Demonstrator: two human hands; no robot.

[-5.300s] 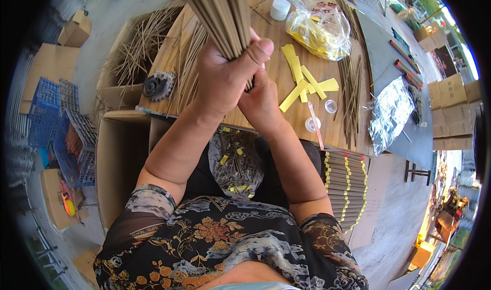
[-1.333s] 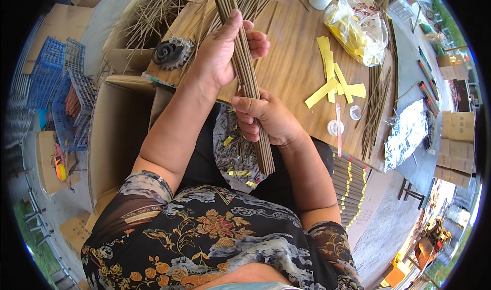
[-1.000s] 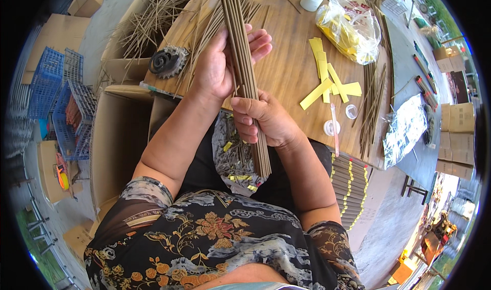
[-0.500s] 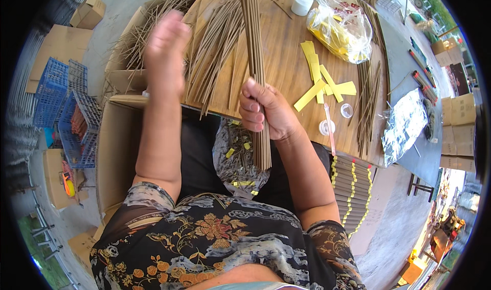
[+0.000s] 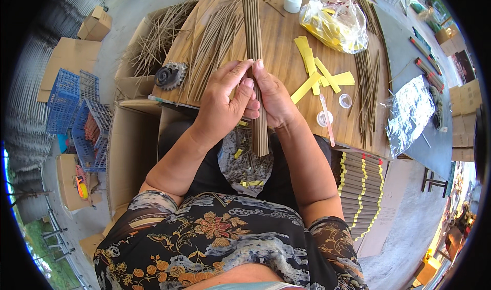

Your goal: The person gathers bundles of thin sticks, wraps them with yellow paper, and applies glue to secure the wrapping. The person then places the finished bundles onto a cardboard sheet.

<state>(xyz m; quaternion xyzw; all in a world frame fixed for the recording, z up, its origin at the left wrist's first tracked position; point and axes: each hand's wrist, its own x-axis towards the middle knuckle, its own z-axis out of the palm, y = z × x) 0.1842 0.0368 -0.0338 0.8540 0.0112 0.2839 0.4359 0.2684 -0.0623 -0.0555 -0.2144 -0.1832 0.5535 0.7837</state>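
In front of me stands a long bundle of thin brown incense sticks (image 5: 251,21), its lower end over my lap and its upper part over the table. My right hand (image 5: 276,99) is closed round the bundle, thumb pointing up along it. From the left, my left hand (image 5: 221,96) meets the bundle, its thumb and fingertips pressed together against the sticks, next to the right thumb. Loose incense sticks (image 5: 217,31) lie fanned on the table just left of the bundle. Yellow paper strips (image 5: 308,85) lie crossed to the right of my hands.
On the wooden table (image 5: 286,49) are a white tub (image 5: 292,2), a plastic bag (image 5: 335,21) with yellow strips and a dark toothed round object (image 5: 171,76). A cardboard box (image 5: 134,146) stands left; banded stick bundles (image 5: 360,192) lie at lower right. A debris-filled bag (image 5: 243,169) hangs between my knees.
My left hand, raised at the left and blurred before, has come right and down onto the bundle. The right hand still grips it. The dark round object at the table's left edge is uncovered.
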